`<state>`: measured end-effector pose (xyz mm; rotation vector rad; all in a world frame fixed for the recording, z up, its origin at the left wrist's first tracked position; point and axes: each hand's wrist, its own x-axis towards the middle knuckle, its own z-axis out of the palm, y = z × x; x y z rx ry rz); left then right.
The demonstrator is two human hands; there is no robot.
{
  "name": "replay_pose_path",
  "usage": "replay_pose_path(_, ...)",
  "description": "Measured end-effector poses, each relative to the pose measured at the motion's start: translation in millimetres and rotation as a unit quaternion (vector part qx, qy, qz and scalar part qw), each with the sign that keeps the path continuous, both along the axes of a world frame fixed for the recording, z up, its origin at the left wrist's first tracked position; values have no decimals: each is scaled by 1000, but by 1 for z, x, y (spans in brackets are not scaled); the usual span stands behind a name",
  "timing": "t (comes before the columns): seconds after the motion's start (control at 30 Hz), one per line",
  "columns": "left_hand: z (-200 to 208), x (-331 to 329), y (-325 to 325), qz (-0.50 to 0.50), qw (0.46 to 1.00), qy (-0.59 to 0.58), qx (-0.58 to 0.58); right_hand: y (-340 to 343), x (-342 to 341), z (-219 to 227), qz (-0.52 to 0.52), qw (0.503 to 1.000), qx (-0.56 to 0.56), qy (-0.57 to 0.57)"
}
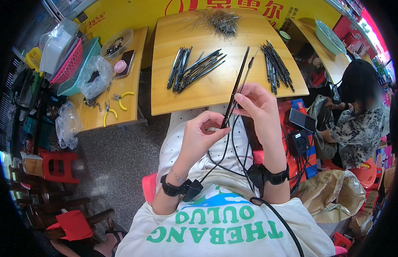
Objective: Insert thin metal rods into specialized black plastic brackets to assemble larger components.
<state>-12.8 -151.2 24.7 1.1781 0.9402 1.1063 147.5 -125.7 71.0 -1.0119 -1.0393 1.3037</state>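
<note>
Above my lap, a long slim black stick (239,70) stands tilted upward, its lower end pinched between the thumb and fingers of my left hand (204,132). My right hand (255,103) is closed beside it, thumb and fingertips on a second, thinner dark strip (247,76). The two pieces run close together and spread slightly at the top; whether they join is hidden by my fingers. Ahead on the wooden table (233,95) lie similar black sticks in a left bundle (194,68) and a right bundle (276,66). A tangle of thin metal wires (220,23) sits at the far edge.
At left, a side table (92,118) carries yellow-handled pliers (108,115), a clear plastic bag (96,77), baskets (67,64) and a phone (125,63). Cables hang from my wrist straps. A seated person (357,111) works at right, near a brown paper sack (333,192).
</note>
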Motion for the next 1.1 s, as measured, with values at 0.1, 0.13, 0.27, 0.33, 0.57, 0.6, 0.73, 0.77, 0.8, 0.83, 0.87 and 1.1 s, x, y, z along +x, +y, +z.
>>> replay_pose_path(0.1,0,-1,0,-11,1000,20,11,2,4,-4,-13,998,31,-46)
replay_pose_path(0.13,2,-1,0,-17,999,29,3,3,9,-6,10,998,27,-61)
replay_pose_path(0.27,-2,0,0,-30,999,34,7,3,7,-2,14,997,21,-67)
replay_pose_path(0.33,-2,-1,0,-32,999,36,7,3,6,-3,14,997,28,-67)
replay_pose_path(0.57,3,0,-2,-19,999,29,1,2,6,-6,31,997,41,-62)
replay_pose_path(0.6,3,0,-2,-19,999,29,0,2,6,-5,31,997,41,-62)
replay_pose_path(0.73,3,-1,-3,-17,999,16,24,2,5,-4,26,997,45,-60)
replay_pose_path(0.77,3,-1,-3,-20,999,7,26,2,6,-4,26,997,43,-58)
replay_pose_path(0.8,3,-1,-3,-20,999,7,26,2,6,-4,26,997,43,-58)
replay_pose_path(0.83,3,-1,-3,-26,999,4,30,2,6,-4,29,997,38,-54)
replay_pose_path(0.87,3,-2,-3,-33,999,2,35,2,6,-3,32,998,34,-50)
replay_pose_path(1.1,7,-5,-4,-61,994,26,82,1,8,-2,21,998,33,-49)
